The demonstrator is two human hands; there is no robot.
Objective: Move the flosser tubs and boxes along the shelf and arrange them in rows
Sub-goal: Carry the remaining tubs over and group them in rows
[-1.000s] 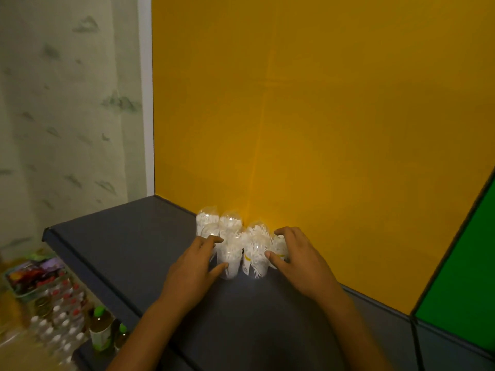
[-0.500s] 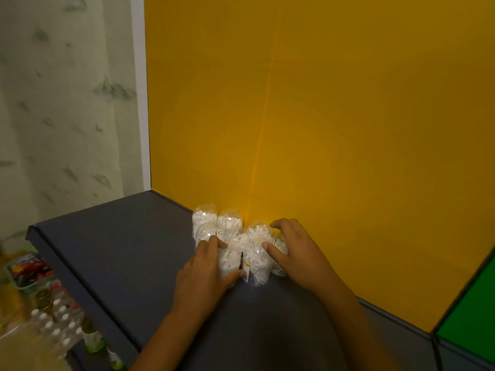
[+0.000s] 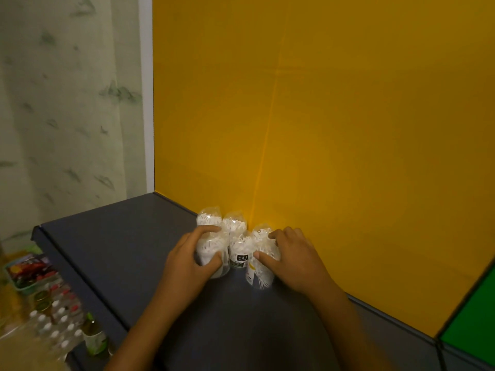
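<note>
Five flosser tubs (image 3: 239, 253), two hands (image 3: 187, 266).

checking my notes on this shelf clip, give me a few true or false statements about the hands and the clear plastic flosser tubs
1. The left hand grips a clear plastic flosser tub at the left of the cluster. True.
2. The right hand hangs in the air, clear of the tubs. False: its fingers hold the rightmost clear tub.
3. The tubs stand on the dark grey shelf against the yellow back panel. True.
4. A tub with a black label sits between the two hands. True.
5. The panel at the lower right is red. False: it is a green panel.
</note>
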